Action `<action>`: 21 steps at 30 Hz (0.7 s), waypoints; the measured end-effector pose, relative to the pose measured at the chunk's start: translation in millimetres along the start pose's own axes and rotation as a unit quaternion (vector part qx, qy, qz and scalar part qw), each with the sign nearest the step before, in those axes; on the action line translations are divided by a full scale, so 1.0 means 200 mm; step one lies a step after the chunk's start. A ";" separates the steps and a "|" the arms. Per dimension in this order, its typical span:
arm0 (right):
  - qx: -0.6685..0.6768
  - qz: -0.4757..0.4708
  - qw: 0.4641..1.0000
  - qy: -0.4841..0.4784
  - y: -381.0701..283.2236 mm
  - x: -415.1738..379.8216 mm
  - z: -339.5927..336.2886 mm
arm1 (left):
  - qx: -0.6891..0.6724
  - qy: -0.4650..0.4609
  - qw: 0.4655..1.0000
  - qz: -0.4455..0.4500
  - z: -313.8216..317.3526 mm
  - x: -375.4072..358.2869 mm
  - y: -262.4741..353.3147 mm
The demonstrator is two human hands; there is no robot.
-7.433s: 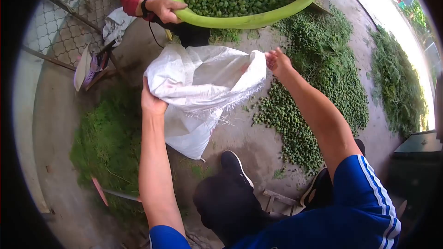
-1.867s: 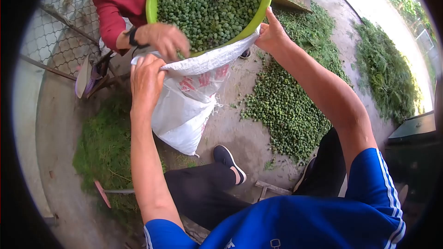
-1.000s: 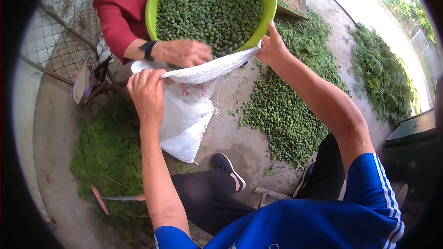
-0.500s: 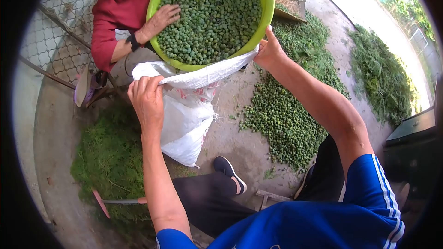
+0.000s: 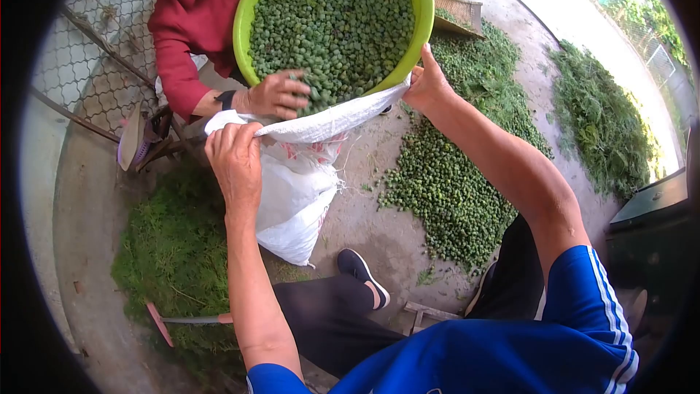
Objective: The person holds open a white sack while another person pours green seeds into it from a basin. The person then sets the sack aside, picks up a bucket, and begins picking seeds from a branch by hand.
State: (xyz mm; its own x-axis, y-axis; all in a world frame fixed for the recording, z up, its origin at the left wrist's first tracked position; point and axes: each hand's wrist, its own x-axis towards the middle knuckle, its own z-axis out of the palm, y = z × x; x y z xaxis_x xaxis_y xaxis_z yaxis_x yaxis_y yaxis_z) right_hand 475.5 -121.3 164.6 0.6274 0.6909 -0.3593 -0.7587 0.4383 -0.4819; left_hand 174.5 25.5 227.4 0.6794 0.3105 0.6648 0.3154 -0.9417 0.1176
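Observation:
My left hand [image 5: 235, 163] is closed on the near left part of the mouth of a white woven sack [image 5: 295, 211]. My right hand [image 5: 430, 86] pinches the sack's right edge, close against the rim of a yellow-green basin [image 5: 423, 11]. Small round green cones or fruits [image 5: 335, 22] fill the basin, which stands over the far side of the sack mouth. A co-worker's hand [image 5: 279, 95] lies among the cones at the basin's near left edge. The sack hangs down to the floor; its inside is hidden.
A co-worker in a red shirt [image 5: 193, 25] stays at the far left. Loose green cones [image 5: 452, 197] cover the floor at right, with cut sprigs [image 5: 601, 120] beyond. More greenery [image 5: 175, 248] and a red-headed tool [image 5: 159, 323] lie at left. A woven tray [image 5: 459, 13] is behind.
The co-worker's hand has moved down across the cones towards the sack mouth, and their body leans nearer. My hands hold nearly the same places on the sack.

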 end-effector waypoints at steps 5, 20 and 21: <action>0.023 0.004 1.000 -0.001 0.01 0.01 0.00 | 0.011 0.003 1.000 -0.010 0.00 -0.02 0.00; 0.029 0.020 0.999 0.005 0.01 0.03 -0.01 | 0.005 0.012 1.000 -0.007 -0.02 -0.02 -0.01; 0.028 0.018 0.999 0.004 0.01 0.02 0.00 | 0.004 0.014 1.000 -0.006 -0.02 -0.02 -0.01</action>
State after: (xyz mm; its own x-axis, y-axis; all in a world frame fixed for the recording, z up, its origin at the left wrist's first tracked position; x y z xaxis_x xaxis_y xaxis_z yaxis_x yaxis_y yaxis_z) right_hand 476.9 -117.9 161.3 0.6000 0.7030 -0.3818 -0.7897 0.4444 -0.4229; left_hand 169.0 25.0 226.5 0.6561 0.3185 0.6842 0.3289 -0.9366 0.1206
